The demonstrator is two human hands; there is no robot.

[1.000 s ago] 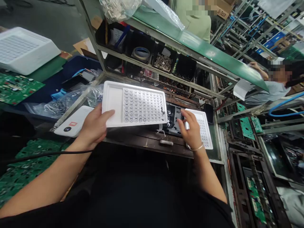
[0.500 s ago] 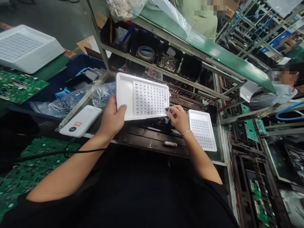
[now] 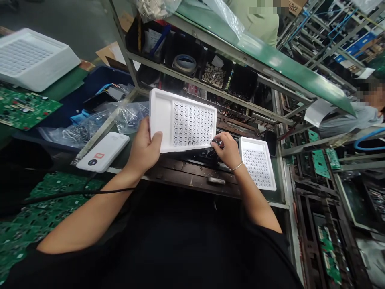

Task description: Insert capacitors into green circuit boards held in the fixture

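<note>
My left hand [image 3: 146,148] grips the left end of a white tray [image 3: 162,120], thumb on top, holding it tilted above the bench. Rows of small round holes with dark slits cover most of the tray's face. At its lower right corner my right hand [image 3: 226,149] is closed, fingertips pinched round small dark parts [image 3: 215,143] too small to name. A second white tray [image 3: 257,141] with similar rows of holes lies on the bench just right of my right wrist.
A white power bank [image 3: 104,152] with a cable lies left. Behind are black bins of small parts [image 3: 213,75] and a roll of tape [image 3: 184,64] on a shelf. Green circuit boards [image 3: 45,208] lie lower left. A metal bar [image 3: 216,181] rests on the dark fixture in front. Two people are beyond the shelf.
The held tray and both hands sit slightly further right in the picture, as the view shifts a little. My right hand stays at the tray's lower right corner, fingers still pinched.
</note>
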